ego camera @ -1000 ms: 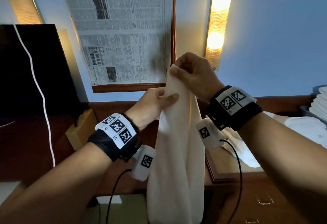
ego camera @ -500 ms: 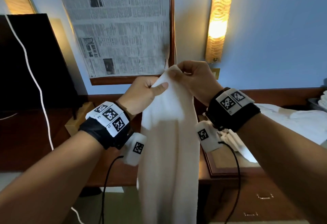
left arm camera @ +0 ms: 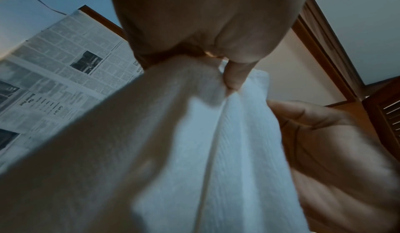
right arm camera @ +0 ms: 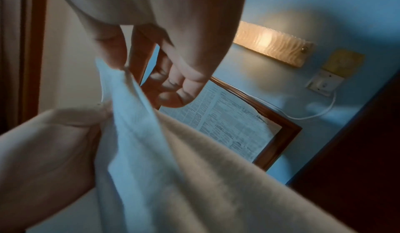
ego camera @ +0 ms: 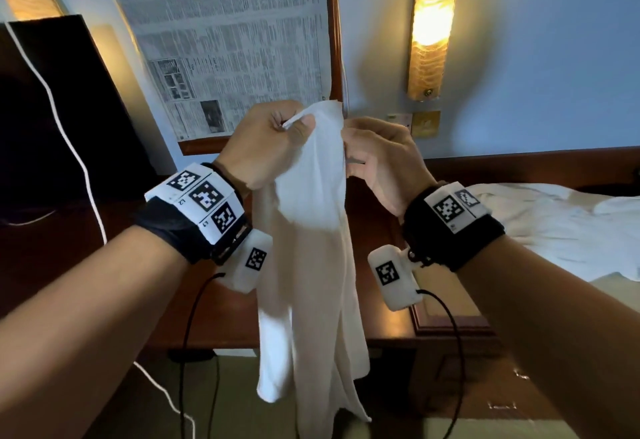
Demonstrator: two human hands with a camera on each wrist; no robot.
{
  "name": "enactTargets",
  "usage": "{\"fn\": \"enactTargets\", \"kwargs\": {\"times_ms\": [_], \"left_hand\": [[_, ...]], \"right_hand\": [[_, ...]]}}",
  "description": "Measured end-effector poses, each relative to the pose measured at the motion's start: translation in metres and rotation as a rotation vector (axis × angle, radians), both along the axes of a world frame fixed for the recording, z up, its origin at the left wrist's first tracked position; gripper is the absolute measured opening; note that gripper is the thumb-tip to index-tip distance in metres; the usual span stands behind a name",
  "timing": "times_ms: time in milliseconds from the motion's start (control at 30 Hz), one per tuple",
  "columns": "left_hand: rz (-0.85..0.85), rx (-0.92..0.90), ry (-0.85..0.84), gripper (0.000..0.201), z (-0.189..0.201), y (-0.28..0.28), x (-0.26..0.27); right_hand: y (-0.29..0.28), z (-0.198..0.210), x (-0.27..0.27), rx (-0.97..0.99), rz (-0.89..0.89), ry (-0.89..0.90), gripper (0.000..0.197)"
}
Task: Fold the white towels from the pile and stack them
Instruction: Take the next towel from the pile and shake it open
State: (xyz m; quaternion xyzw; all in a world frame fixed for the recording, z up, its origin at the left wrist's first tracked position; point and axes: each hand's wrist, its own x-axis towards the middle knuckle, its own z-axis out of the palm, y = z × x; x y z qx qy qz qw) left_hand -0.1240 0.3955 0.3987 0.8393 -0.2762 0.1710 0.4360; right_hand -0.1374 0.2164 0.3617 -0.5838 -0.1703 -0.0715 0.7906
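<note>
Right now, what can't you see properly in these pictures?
- Towel: its bottom runs off the head view's lower edge.
- Pile of towels: cut off by the right edge.
- Newspaper: its print is too small to read.
- Right hand: its fingertips hide behind the towel in the head view.
- Left wrist view: the towel is blurred.

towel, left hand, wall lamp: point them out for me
towel [ego camera: 311,265], head view, on the hanging middle of the cloth
left hand [ego camera: 263,147], head view, on the back of the hand
wall lamp [ego camera: 429,23], head view, on its lit glass
</note>
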Motion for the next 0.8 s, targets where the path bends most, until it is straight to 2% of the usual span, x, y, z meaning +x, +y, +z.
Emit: {"fn": "enactTargets", "kwargs": {"times_ms": [167, 300, 433, 533, 633, 733, 800], "left_hand": [[-0.009, 0.014, -0.008, 0.042, 0.003, -0.003, 0.006], [-0.033, 0.016, -0.004, 0.033, 0.005, -0.002, 0.01], [-0.038, 0.016, 0.095, 0.028, 0.003, 0.0, 0.01], [-0.062, -0.002, 0.176, 0.036, 0.004, 0.0, 0.01], [-0.104, -0.065, 0.281, 0.044, 0.009, -0.002, 0.016], [-0.15, -0.134, 0.278, 0.066, 0.009, -0.006, 0.016], [-0.173, -0.16, 0.23, 0.059, 0.007, -0.009, 0.016]], "right_hand": [[-0.004, 0.003, 0.011, -0.182, -0.092, -0.143, 0.018], [-0.001, -0.001, 0.015, -0.158, -0.087, -0.105, 0.023], [-0.003, 0.002, 0.024, -0.198, -0.186, -0.141, 0.034], [-0.008, 0.005, 0.029, -0.286, -0.217, -0.197, 0.026], [-0.014, 0.004, 0.03, -0.235, -0.192, -0.194, 0.014], [-0.019, 0.001, 0.028, -0.163, -0.151, -0.156, 0.01], [-0.023, -0.004, 0.023, -0.035, -0.02, -0.076, 0.01]]}}
